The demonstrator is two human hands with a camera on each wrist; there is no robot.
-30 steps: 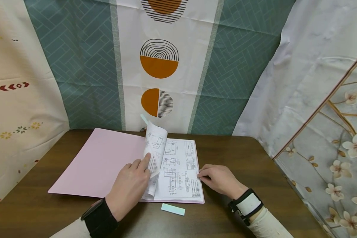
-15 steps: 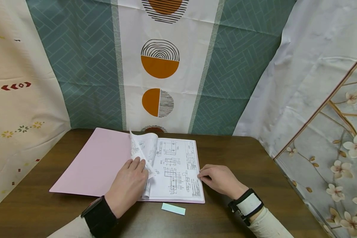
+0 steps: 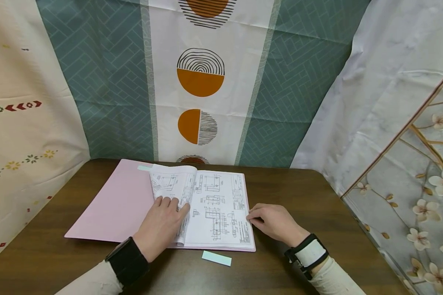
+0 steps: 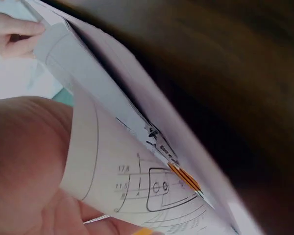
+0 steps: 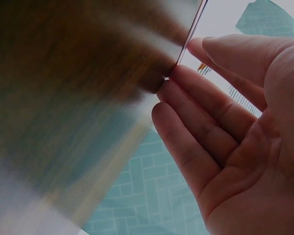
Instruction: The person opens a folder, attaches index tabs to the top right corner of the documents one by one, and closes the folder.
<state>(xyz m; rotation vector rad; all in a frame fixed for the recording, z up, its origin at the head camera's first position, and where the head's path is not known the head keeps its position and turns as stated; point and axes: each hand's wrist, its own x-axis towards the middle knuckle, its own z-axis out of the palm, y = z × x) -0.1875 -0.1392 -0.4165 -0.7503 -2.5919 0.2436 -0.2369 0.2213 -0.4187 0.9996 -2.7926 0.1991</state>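
So the pink folder (image 3: 112, 217) is lying spread out on the table, right in front of the person, bare cover toward 9 o'clock and a stack of engineering drawings (image 3: 223, 192) toward 3. The top drawing shows an L-shaped bracket. To its left a bent-over sheet (image 3: 167, 180) curves from the middle toward 9 o'clock, with a mint paper strip (image 3: 145, 168) poking out of its upper edge at about 11. Looks like a sticky tab to me.

Left hand (image 3: 160, 223) is laid over that sheet, grip relaxed and a bit spread, not wrapped round anything I can make out. My guess is it's weighing the paper down, since it's curling and would probably spring back. Right hand (image 3: 275, 223) is at the folder's 3 o'clock edge, thumb and index finger pinching it, other fingers fairly straight. Probably that's to stop the whole thing sliding.

Second mint strip (image 3: 216, 258) sits on the table (image 3: 291, 188) just off the folder between 4 and 5 o'clock, handy for either hand. Patterned curtain (image 3: 201, 135) hangs at 12 o'clock.
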